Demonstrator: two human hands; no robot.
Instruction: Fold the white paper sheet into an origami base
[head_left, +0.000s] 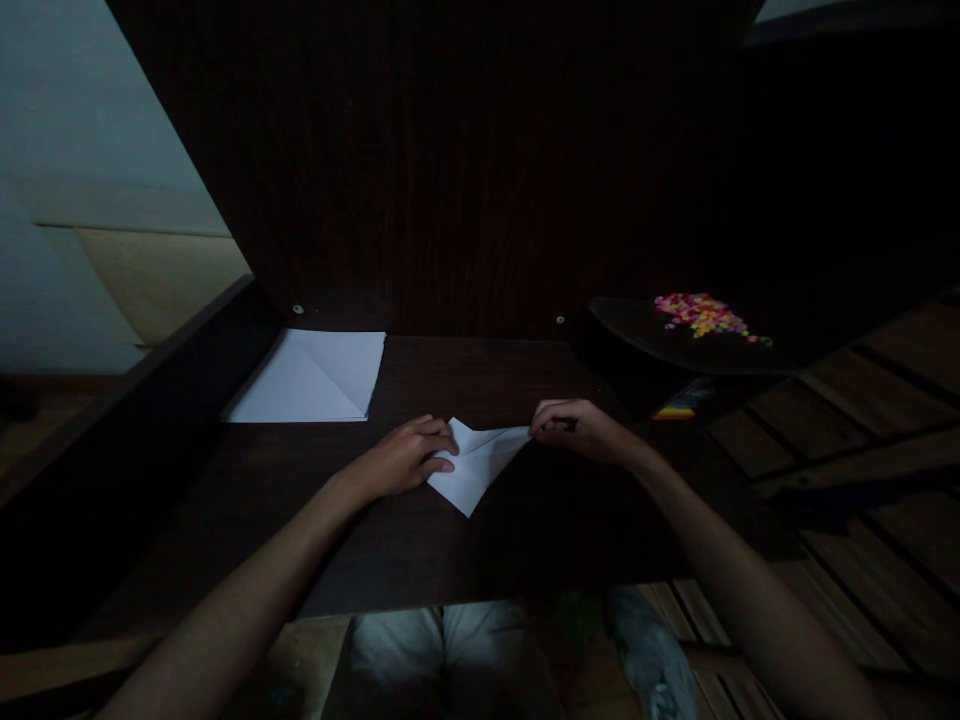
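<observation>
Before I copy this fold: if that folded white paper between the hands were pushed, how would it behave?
The folded paper looks thin and light, so it would probably slide on the smooth dark desk. Left hand presses it flat; right hand pinches a corner, suggesting floppiness.

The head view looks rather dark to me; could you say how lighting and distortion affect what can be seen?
Head view: dim overall, the dark desk nearly black; the folded white paper and paper stack stand out; left hand and right hand stay readable; edges bow from wide-angle distortion; right side lost in shadow.
</observation>
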